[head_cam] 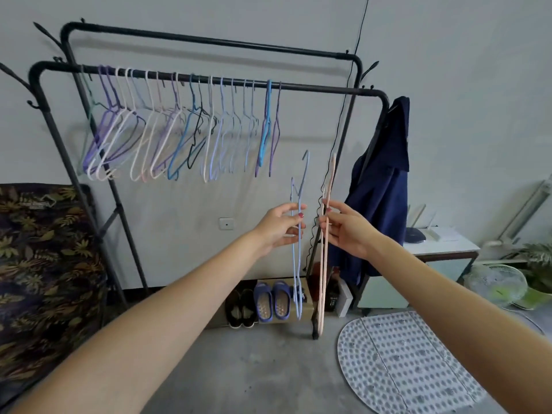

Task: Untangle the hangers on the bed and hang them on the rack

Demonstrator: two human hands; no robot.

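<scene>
My left hand (280,227) is shut on a pale blue hanger (296,264), held upright and edge-on with its hook pointing up. Just to its right, my right hand (346,228) is shut on a pale pink hanger (322,279), also upright and edge-on. The two hangers are apart, a hand's width between them. Both sit below the right part of the black rack's front bar (328,88). Several pastel hangers (179,130) hang in a row on that bar, from its left end to about the middle. The bed is out of sight.
A navy jacket (385,186) hangs at the rack's right end. Shoes and blue slippers (271,300) lie under the rack. A leaf-patterned cloth (44,264) is at the left, a white cabinet (442,243) and a fan (495,282) at the right, a dotted mat (403,363) on the floor.
</scene>
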